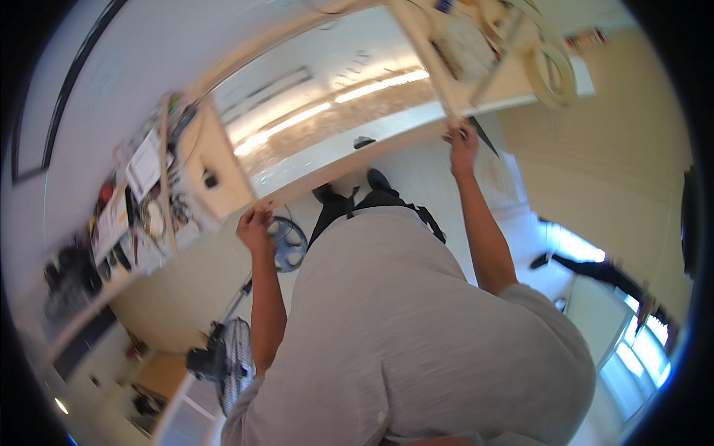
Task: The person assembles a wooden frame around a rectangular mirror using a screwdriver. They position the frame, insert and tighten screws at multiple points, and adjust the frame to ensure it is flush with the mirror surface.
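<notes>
A long pale wooden strip [353, 162] runs slantwise in front of me, along the near edge of the workbench. At its left end my left hand [255, 227] has its fingers closed on it. My right hand [462, 146] pinches the strip's right end, higher in the view. Motion blur hides the exact finger contact. Just beyond the strip lies a shiny, reflective panel [327, 85] that mirrors bright light bars. A small dark object [364, 142] sits near the panel's front edge.
Tape rolls [552, 73] and tools crowd the bench's right end. Papers [144, 165] and clutter cover a surface at left. A standing fan [235, 364] is by my left arm, its round base [288, 244] near my feet. Another person's dark-clothed leg [595, 270] shows at right.
</notes>
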`<action>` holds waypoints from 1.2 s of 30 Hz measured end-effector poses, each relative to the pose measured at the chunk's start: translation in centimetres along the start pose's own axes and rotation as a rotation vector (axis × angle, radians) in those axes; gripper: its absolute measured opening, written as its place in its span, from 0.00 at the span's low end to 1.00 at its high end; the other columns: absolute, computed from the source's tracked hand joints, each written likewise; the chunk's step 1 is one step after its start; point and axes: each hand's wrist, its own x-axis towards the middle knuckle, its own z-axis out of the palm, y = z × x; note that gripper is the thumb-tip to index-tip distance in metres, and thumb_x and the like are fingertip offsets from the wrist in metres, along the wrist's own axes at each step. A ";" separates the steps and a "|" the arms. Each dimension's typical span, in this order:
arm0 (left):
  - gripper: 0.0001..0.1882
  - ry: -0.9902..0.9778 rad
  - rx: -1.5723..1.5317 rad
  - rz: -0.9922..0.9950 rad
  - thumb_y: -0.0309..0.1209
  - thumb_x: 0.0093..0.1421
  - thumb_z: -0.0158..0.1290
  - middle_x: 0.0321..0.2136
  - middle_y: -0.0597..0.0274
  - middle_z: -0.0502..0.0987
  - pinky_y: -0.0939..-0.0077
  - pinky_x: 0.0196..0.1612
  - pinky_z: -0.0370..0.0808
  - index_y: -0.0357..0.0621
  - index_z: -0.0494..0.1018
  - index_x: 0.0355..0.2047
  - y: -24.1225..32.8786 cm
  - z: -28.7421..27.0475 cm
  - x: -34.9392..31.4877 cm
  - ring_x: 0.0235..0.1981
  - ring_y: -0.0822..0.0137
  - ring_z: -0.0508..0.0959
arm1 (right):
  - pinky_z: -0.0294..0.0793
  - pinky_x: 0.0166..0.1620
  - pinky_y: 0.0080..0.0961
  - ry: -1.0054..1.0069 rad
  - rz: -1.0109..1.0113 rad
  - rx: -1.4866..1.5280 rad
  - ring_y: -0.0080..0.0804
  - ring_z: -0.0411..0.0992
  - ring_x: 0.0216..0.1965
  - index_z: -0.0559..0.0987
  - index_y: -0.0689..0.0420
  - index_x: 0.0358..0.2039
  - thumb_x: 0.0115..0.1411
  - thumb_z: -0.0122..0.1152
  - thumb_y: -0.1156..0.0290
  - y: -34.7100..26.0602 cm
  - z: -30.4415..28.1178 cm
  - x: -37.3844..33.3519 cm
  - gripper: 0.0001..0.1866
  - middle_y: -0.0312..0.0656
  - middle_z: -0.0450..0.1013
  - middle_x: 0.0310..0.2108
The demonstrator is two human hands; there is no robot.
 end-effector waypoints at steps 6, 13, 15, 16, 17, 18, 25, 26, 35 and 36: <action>0.07 -0.011 -0.077 -0.025 0.22 0.58 0.54 0.28 0.58 0.78 0.76 0.27 0.79 0.37 0.73 0.38 -0.4 -0.2 0.0 0.28 0.68 0.82 | 0.81 0.41 0.29 -0.090 0.099 -0.078 0.28 0.75 0.39 0.74 0.57 0.45 0.67 0.62 0.65 -0.9 -0.5 1.4 0.12 0.40 0.75 0.39; 0.09 -0.050 0.109 0.044 0.26 0.60 0.55 0.33 0.55 0.80 0.76 0.27 0.78 0.34 0.75 0.40 0.3 -1.1 0.0 0.29 0.68 0.82 | 0.76 0.43 0.27 -0.013 0.191 -0.105 0.28 0.74 0.41 0.72 0.60 0.49 0.66 0.64 0.59 -3.3 1.4 0.9 0.20 0.40 0.74 0.43; 0.10 -0.039 0.147 0.081 0.26 0.60 0.55 0.32 0.56 0.80 0.77 0.27 0.78 0.33 0.77 0.40 0.4 -1.2 -0.1 0.29 0.68 0.82 | 0.76 0.42 0.28 0.012 0.203 -0.106 0.29 0.74 0.41 0.72 0.61 0.50 0.66 0.64 0.59 -3.3 1.7 0.9 0.20 0.40 0.74 0.44; 0.10 -0.029 0.131 0.086 0.26 0.60 0.55 0.32 0.56 0.81 0.77 0.27 0.78 0.32 0.78 0.40 0.3 -1.2 -0.1 0.29 0.68 0.82 | 0.76 0.42 0.28 0.020 0.206 -0.100 0.29 0.74 0.41 0.72 0.60 0.50 0.66 0.64 0.59 -3.2 1.7 0.9 0.21 0.41 0.74 0.44; 0.10 -0.032 0.111 0.079 0.25 0.60 0.55 0.32 0.56 0.81 0.77 0.27 0.78 0.32 0.79 0.40 0.3 -1.1 -0.1 0.30 0.69 0.82 | 0.75 0.42 0.28 0.050 0.208 -0.108 0.29 0.74 0.41 0.72 0.60 0.50 0.66 0.64 0.59 -3.2 1.6 0.9 0.21 0.41 0.74 0.44; 0.11 -0.026 0.053 0.042 0.25 0.60 0.55 0.32 0.56 0.82 0.77 0.27 0.78 0.31 0.79 0.40 0.2 -1.1 0.0 0.30 0.68 0.82 | 0.75 0.42 0.28 0.023 0.201 -0.099 0.29 0.75 0.41 0.72 0.60 0.50 0.66 0.64 0.59 -3.2 1.4 0.9 0.21 0.41 0.74 0.44; 0.13 -0.133 -0.148 -0.095 0.25 0.61 0.55 0.34 0.56 0.82 0.77 0.30 0.79 0.29 0.79 0.43 0.5 -2.6 -0.2 0.31 0.68 0.82 | 0.76 0.42 0.27 -0.018 0.204 -0.102 0.29 0.74 0.43 0.72 0.60 0.50 0.68 0.62 0.61 -2.3 0.7 1.9 0.18 0.40 0.74 0.43; 0.13 -0.161 -0.130 -0.098 0.26 0.61 0.55 0.34 0.56 0.82 0.77 0.30 0.79 0.29 0.79 0.44 0.4 -2.8 -0.5 0.31 0.69 0.82 | 0.76 0.42 0.27 -0.028 0.206 -0.080 0.29 0.74 0.43 0.71 0.60 0.49 0.68 0.62 0.61 -2.1 0.7 2.0 0.18 0.40 0.74 0.43; 0.17 -0.288 -0.178 -0.105 0.26 0.63 0.54 0.39 0.59 0.81 0.78 0.34 0.78 0.30 0.76 0.51 -0.9 -4.9 -0.4 0.35 0.71 0.81 | 0.76 0.40 0.29 -0.018 0.311 -0.208 0.28 0.74 0.38 0.72 0.58 0.45 0.67 0.62 0.61 -3.0 -0.1 3.1 0.15 0.39 0.74 0.38; 0.17 -0.305 -0.214 -0.127 0.26 0.63 0.54 0.38 0.59 0.82 0.79 0.34 0.78 0.30 0.77 0.51 -0.9 -5.3 -0.3 0.35 0.71 0.81 | 0.76 0.40 0.29 -0.035 0.332 -0.215 0.28 0.74 0.37 0.73 0.57 0.44 0.67 0.62 0.61 -3.1 -0.1 3.4 0.14 0.38 0.75 0.37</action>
